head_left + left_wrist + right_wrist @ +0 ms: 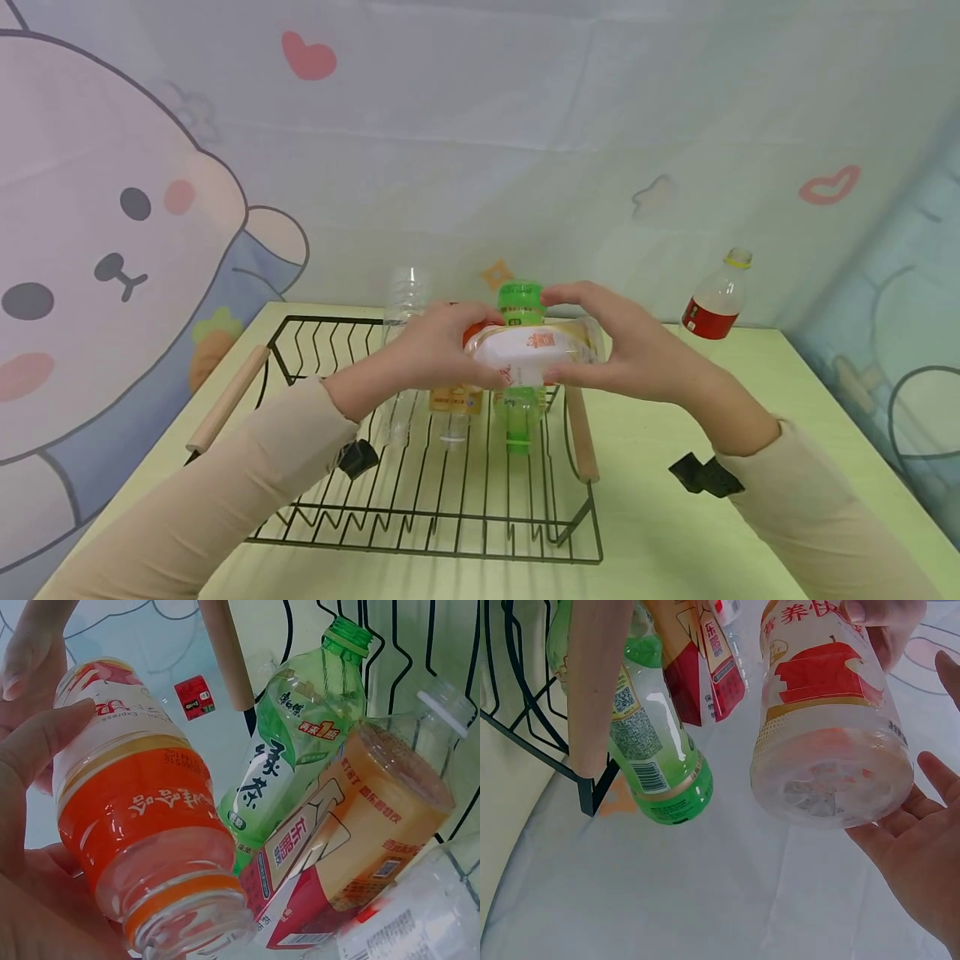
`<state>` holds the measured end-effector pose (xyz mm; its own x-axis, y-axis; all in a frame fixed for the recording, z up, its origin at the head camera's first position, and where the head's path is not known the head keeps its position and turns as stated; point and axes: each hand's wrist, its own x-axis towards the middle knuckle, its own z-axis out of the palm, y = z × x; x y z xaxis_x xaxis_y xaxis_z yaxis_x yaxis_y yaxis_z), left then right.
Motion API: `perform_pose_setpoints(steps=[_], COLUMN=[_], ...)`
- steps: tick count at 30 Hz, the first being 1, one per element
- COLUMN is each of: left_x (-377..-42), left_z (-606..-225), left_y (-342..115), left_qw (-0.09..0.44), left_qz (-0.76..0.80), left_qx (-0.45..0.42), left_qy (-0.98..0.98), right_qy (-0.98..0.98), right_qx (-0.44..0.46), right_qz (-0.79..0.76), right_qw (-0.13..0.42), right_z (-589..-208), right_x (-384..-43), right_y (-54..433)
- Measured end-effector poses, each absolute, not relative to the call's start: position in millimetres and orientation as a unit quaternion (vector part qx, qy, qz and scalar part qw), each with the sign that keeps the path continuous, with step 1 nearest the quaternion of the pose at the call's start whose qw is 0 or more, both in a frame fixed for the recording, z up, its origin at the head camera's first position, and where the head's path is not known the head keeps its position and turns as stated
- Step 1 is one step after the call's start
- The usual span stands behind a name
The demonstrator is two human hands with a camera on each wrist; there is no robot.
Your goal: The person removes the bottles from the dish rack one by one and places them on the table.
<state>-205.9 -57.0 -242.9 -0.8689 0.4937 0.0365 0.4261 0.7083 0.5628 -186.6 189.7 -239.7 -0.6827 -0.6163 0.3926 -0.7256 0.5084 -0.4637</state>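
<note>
Above the rack, my left hand [442, 342] grips a plastic drink bottle [532, 350] lying sideways, thumb on its white label. An orange band and the uncapped mouth of this bottle [180, 817] face the left wrist view. At the other end, the bottle's clear base [832, 784] points towards my right hand [637, 350]. That hand's fingers are spread around the base, thumb near the lower edge and forefinger raised apart from it. Directly behind, a green tea bottle [315, 712] leans in the rack, partly hidden by the held bottle in the head view.
The black wire rack [420, 512] has wooden handles [581, 433]. Beside the green bottle lie a yellow-and-red labelled bottle [375, 825] and a clear bottle [405, 312]. A red-labelled bottle [712, 308] stands at the table's back right, before a printed cloth [465, 167].
</note>
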Motion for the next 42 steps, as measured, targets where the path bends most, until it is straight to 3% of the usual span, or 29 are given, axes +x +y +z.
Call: perform_pose_setpoints(steps=[10,42], left_x=[-201.0,-194.1], left_z=[-244.1,-248.5], left_y=[-50.0,-42.1], left_qw=[0.043,0.049], left_qz=[0.235,0.209], left_qx=[0.263,0.275], left_qy=[0.935,0.937], right_qy=[-0.864,-0.894], right_qx=[0.4,0.384], right_qz=[0.305,0.229], right_qw=[0.029,-0.001], right_z=[-246.7,-252.6], right_x=[-188.7,-190.5], right_y=[189.0,182.6])
